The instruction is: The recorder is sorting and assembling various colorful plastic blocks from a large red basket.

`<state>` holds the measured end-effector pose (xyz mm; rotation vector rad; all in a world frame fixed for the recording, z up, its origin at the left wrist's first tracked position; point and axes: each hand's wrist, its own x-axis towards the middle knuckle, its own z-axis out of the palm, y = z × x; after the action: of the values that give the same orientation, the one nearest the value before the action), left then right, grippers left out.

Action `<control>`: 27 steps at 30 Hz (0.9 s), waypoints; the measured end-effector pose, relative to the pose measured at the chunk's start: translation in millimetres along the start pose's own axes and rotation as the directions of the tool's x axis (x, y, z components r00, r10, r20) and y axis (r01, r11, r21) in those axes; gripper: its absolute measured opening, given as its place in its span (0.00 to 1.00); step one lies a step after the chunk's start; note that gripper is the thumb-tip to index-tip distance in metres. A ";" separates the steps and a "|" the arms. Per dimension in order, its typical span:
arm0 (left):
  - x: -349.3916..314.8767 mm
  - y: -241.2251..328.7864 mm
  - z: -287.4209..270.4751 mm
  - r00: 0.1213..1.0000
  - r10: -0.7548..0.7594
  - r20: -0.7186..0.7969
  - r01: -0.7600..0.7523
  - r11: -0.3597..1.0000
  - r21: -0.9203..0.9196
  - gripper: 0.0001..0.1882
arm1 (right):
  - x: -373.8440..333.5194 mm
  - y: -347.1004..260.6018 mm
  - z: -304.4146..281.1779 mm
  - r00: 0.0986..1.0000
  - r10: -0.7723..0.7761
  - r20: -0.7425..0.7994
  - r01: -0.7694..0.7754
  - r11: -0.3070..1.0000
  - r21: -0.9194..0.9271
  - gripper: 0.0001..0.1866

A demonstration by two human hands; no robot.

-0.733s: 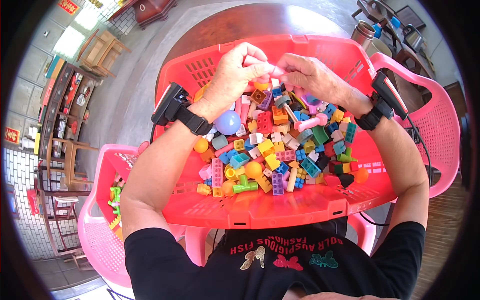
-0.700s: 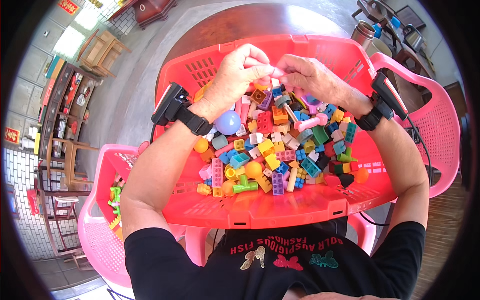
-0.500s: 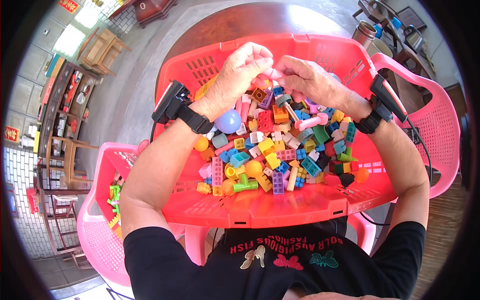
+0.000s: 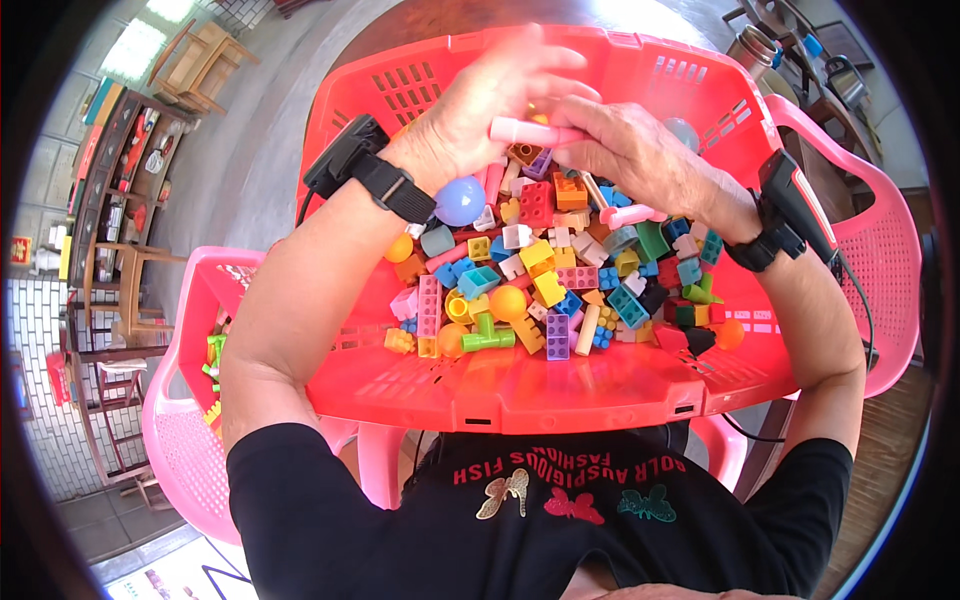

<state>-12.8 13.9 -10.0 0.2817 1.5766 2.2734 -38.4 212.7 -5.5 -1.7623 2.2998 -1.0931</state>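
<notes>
My right hand (image 4: 640, 152) pinches a light pink toy tube (image 4: 528, 131) between thumb and fingers, above the far part of a red plastic basket (image 4: 575, 408). Beside the tube, my left hand (image 4: 478, 100) has its fingers stretched apart and slightly blurred, gripping nothing that I can see. The tube's near end lies close to the left palm; whether they touch, I cannot tell. Colourful toy building blocks (image 4: 577, 279) fill the basket below. A blue ball (image 4: 461, 201) rests under my left wrist, and a pink dumbbell-shaped piece (image 4: 632, 215) lies below my right hand.
The basket sits on a round brown wooden table (image 4: 400, 32). Pink plastic chairs stand on the right (image 4: 875, 260) and left (image 4: 190, 440); the left one bears another red container (image 4: 215, 285) with blocks. A steel flask (image 4: 752, 50) is at the far right.
My left hand has opened and drawn away from my right hand's fingertips. The pink tube now shows plainly in my right hand. The whole view has shifted slightly.
</notes>
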 end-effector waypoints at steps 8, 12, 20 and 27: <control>-1.7 -5.9 8.5 0.996 -0.016 0.092 0.013 0.999 0.032 0.38 | -3.0 -16.5 8.9 1.000 -0.026 -0.009 0.025 0.998 -0.061 0.13; -4.6 -11.9 17.5 1.000 -0.013 0.025 0.012 0.999 0.030 0.37 | -4.9 -21.3 9.7 1.000 0.007 0.002 -0.006 0.996 -0.086 0.13; -11.7 -5.1 33.2 0.995 -0.019 0.093 0.017 1.000 0.016 0.37 | -4.5 -23.2 10.7 0.986 -0.156 -0.059 0.149 0.982 -0.113 0.13; -10.3 -10.9 36.1 0.995 -0.079 0.054 0.079 0.997 0.006 0.37 | -5.7 -22.6 9.4 0.998 -0.061 0.019 0.061 0.998 -0.012 0.13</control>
<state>11.7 44.3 -6.8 0.2754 1.5378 2.1848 -13.6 210.6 -2.2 -1.8505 2.2620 -1.0680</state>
